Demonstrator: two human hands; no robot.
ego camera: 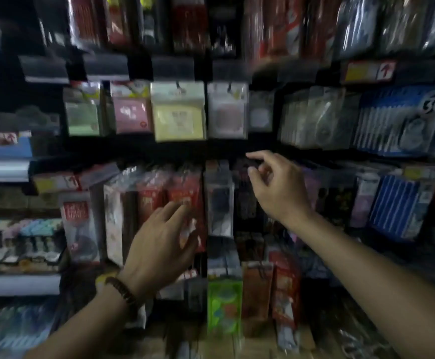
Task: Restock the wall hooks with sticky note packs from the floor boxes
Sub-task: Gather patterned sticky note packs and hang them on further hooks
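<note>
**A:** Beads first: a bracelet (123, 291) rings the left wrist, far below the yellow sticky note pack (178, 117).

**B:** And the left hand (162, 239)?

**A:** Below that pack, fingers straight and spread in front of a red pack (185, 193), holding nothing. Blur hides whether it touches.

**B:** The right hand (276, 185)?

**A:** Below and right of the yellow pack, fingers loosely curled, thumb and forefinger apart, nothing between them.

**B:** Other sticky notes?

**A:** Hanging in one row with the yellow pack: a pink pack (132, 117) just left, a green pack (82, 120) farther left, a pale pack (226, 115) just right.
</note>
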